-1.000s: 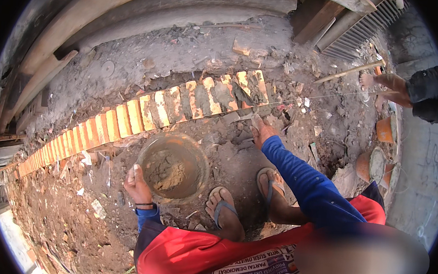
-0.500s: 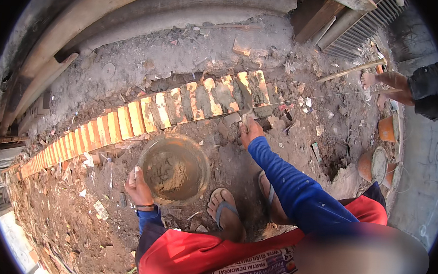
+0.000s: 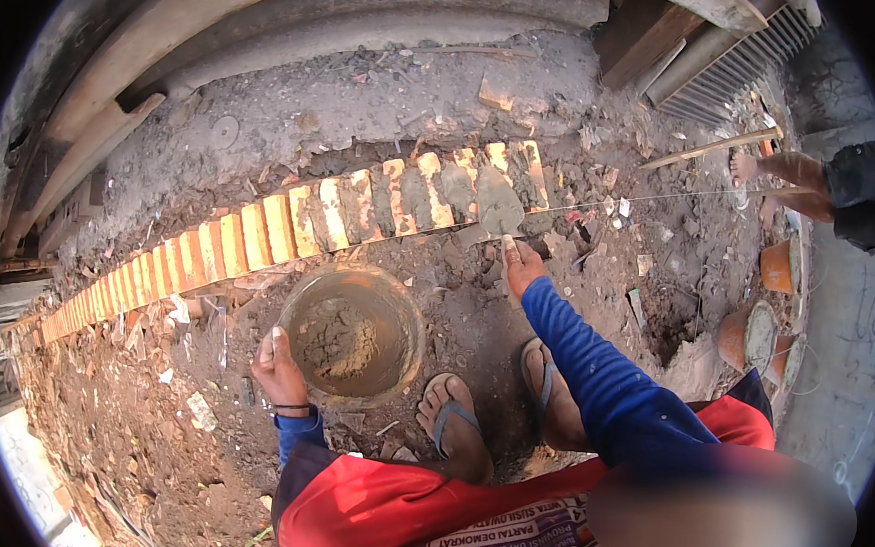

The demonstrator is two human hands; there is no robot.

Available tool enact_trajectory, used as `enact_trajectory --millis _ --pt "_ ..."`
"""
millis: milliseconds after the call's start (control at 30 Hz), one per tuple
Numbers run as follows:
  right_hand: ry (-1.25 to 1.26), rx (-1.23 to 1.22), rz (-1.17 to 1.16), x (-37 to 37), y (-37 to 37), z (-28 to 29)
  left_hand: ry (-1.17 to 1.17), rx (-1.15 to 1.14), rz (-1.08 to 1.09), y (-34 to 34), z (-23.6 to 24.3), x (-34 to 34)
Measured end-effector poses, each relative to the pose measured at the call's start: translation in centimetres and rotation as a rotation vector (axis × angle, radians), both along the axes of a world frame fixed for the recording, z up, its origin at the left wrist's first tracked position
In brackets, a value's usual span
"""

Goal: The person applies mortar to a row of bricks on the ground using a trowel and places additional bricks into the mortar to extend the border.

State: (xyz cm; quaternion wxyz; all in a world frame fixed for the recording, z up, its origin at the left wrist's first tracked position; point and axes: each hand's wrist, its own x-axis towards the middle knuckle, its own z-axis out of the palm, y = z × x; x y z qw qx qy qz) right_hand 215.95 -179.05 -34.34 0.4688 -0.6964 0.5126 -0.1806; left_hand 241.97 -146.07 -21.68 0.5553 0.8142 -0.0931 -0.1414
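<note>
My right hand (image 3: 524, 267) grips the handle of a trowel (image 3: 501, 207). Its grey, mortar-smeared blade lies broad side up over the right end of a row of orange bricks (image 3: 278, 226). Grey mortar (image 3: 411, 194) fills gaps between the bricks toward that end and smears their tops. At the near side of the row stands a round basin (image 3: 418, 337) with wet mortar (image 3: 343, 343) inside. My left hand (image 3: 279, 372) is closed on the basin's left rim, thumb up.
A taut string (image 3: 653, 196) runs along the row and on to the right. Another person's legs (image 3: 799, 180) show at the far right, near a wooden stick (image 3: 711, 148). Orange buckets (image 3: 777, 266) stand below them. My sandalled feet (image 3: 455, 422) are on rubble-strewn soil.
The trowel blade has turned from nearly edge-on to broad side up at the row's right end. My right hand has shifted slightly right; my left stays on the basin.
</note>
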Motion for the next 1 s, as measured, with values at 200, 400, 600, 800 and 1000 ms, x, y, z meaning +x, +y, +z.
enact_trajectory --millis 200,400,600,800,1000 --pt "0.130 -0.030 0.186 0.7 -0.4 3.8 -0.125 0.027 0.028 -0.4 -0.2 -0.1" --pt "0.456 -0.071 0.377 4.8 0.0 4.6 -0.088 -0.006 0.053 -0.5 0.1 -0.2" --pt "0.550 -0.347 0.493 1.9 -7.9 5.6 -0.075 0.012 0.064 2.2 -1.7 0.7" --pt "0.914 -0.433 1.102 1.4 -12.7 6.7 0.029 0.102 0.120 8.9 -4.5 4.9" --pt "1.117 -0.462 1.191 0.1 -18.6 13.3 0.101 0.448 -0.067 10.3 -2.2 7.4"
